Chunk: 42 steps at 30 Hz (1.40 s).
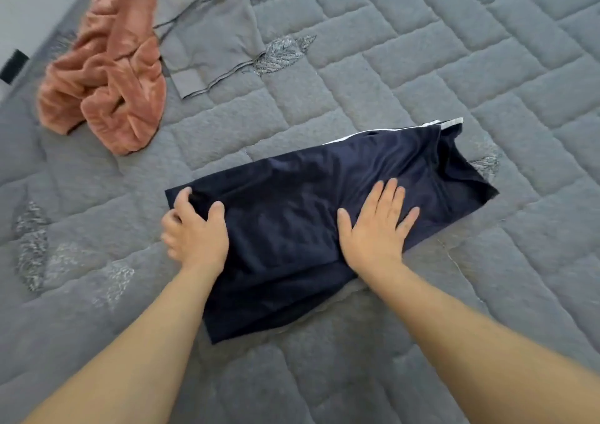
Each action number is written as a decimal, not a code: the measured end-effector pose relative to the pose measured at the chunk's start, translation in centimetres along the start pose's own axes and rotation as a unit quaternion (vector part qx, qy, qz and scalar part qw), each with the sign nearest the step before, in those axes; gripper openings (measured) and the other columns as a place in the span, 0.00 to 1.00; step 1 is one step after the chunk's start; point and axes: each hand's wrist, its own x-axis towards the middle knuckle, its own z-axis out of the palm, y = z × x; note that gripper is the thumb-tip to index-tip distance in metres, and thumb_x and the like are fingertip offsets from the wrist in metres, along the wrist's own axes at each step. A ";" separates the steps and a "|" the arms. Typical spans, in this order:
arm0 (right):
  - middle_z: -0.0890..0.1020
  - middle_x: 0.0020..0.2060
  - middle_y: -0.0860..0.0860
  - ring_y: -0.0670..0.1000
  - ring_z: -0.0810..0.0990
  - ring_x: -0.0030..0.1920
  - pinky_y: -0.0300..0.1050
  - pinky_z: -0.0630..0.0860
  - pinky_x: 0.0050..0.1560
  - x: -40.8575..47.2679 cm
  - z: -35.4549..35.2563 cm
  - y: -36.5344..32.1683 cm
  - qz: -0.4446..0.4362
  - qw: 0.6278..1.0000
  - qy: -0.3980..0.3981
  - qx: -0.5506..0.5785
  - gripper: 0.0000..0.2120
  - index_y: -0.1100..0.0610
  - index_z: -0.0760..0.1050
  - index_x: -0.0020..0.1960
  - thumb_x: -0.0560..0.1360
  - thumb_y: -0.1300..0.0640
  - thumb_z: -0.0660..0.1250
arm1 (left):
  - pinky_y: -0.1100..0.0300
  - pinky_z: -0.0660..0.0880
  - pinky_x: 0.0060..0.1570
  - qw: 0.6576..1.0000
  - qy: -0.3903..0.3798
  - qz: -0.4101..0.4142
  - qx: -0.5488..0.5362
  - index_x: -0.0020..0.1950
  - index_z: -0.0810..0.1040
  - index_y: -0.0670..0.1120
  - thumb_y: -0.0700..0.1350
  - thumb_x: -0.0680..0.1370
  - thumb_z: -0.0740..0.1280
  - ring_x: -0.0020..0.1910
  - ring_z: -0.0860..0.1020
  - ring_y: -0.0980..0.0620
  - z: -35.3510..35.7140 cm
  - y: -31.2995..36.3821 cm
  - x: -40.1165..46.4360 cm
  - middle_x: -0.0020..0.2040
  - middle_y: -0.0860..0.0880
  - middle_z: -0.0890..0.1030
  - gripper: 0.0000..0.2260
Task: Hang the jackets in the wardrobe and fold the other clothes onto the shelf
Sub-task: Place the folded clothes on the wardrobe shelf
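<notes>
A grey quilted bed cover [422, 66] fills nearly the whole view and runs off every edge but the upper left; woven leaf motifs show faintly at nine o'clock and near the centre top, their detail hard to read. At ten o'clock a pale strip of floor or wall borders the bed, blurred, with a small dark object [13, 65] cut off by the left edge that cannot be identified.

The navy garment [308, 203] lies flat on the cover at the centre, stretched from seven o'clock toward two o'clock, partly folded so its type is unclear; a thin white stripe edges its far side, ending in a pale waistband or hem at the two o'clock corner. Its near part is partly covered by the person's hands.

At eleven o'clock a grey garment [211, 40] lies spread out, cropped by the top edge and close in tone to the cover, so its outline is hard to trace. Just beside it at ten o'clock sits a crumpled pink fleecy garment [107, 76], touching the grey one.

The right hand [373, 229] lies flat, fingers straight and spread, pressing the navy cloth. The left hand [194, 235] grips the cloth's left end, thumb on top; its curled fingers are partly hidden and blurred.
</notes>
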 end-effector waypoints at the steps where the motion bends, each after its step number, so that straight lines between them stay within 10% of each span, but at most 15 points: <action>1: 0.41 0.78 0.60 0.59 0.39 0.78 0.67 0.36 0.73 -1.5 1.6 -0.9 -0.030 0.999 0.004 -0.027 0.38 0.62 0.39 0.79 0.81 0.38 0.44 | 0.45 0.59 0.68 0.999 0.009 -0.018 -0.026 0.74 0.62 0.57 0.55 0.78 0.63 0.67 0.63 0.40 -0.4 -0.1 1.3 0.72 0.45 0.61 0.25; 9: 0.45 0.79 0.59 0.58 0.42 0.79 0.69 0.40 0.74 -2.0 3.9 -1.6 -0.051 0.994 0.057 -0.083 0.36 0.63 0.44 0.79 0.79 0.41 0.43 | 0.55 0.69 0.59 0.987 -0.151 -0.029 -0.055 0.44 0.72 0.58 0.61 0.66 0.71 0.60 0.66 0.47 -1.7 -2.3 7.5 0.58 0.51 0.60 0.14; 15: 0.44 0.79 0.59 0.59 0.41 0.79 0.69 0.40 0.73 -2.2 2.4 -2.1 -0.035 0.996 0.034 -0.072 0.34 0.62 0.43 0.79 0.81 0.44 0.46 | 0.46 0.77 0.61 0.939 -0.316 -0.098 -0.089 0.66 0.77 0.55 0.56 0.58 0.78 0.60 0.78 0.45 -3.6 -1.5 9.8 0.68 0.47 0.72 0.36; 19: 0.71 0.66 0.61 0.63 0.71 0.65 0.63 0.65 0.66 -5.5 0.9 -4.2 -0.281 0.955 0.092 0.024 0.29 0.61 0.70 0.70 0.75 0.45 0.62 | 0.49 0.78 0.58 0.947 -0.286 -0.083 -0.117 0.57 0.81 0.55 0.57 0.61 0.77 0.57 0.77 0.48 -4.0 -1.4 8.9 0.66 0.50 0.69 0.25; 22: 0.76 0.55 0.54 0.57 0.75 0.53 0.55 0.72 0.54 -9.2 1.4 -6.1 -0.471 0.882 0.020 -0.023 0.24 0.55 0.75 0.60 0.72 0.40 0.65 | 0.50 0.78 0.57 0.955 -0.253 -0.058 -0.144 0.57 0.81 0.52 0.56 0.65 0.78 0.56 0.77 0.49 -4.3 -2.3 8.1 0.63 0.52 0.62 0.23; 27: 0.76 0.44 0.50 0.54 0.75 0.44 0.48 0.71 0.44 -8.9 1.2 -7.4 -0.469 0.875 0.030 -0.120 0.08 0.54 0.76 0.49 0.78 0.49 0.64 | 0.49 0.79 0.55 0.949 -0.275 -0.058 -0.145 0.64 0.78 0.51 0.54 0.67 0.78 0.56 0.76 0.49 -4.9 -1.9 8.3 0.68 0.51 0.66 0.26; 33: 0.75 0.51 0.51 0.55 0.74 0.48 0.49 0.70 0.47 -9.4 0.7 -8.5 -0.430 0.895 0.003 -0.114 0.13 0.54 0.73 0.59 0.80 0.47 0.58 | 0.51 0.76 0.53 0.931 -0.324 -0.053 -0.160 0.64 0.77 0.53 0.54 0.70 0.73 0.60 0.76 0.48 -6.1 -2.0 8.4 0.68 0.50 0.72 0.23; 42: 0.75 0.34 0.49 0.52 0.74 0.34 0.46 0.70 0.37 -11.3 0.0 -8.7 -0.531 0.831 0.019 -0.164 0.04 0.54 0.73 0.40 0.69 0.54 0.66 | 0.57 0.77 0.29 0.915 -0.331 -0.068 -0.219 0.45 0.78 0.48 0.41 0.74 0.69 0.39 0.79 0.47 -8.7 -3.1 7.8 0.42 0.46 0.80 0.03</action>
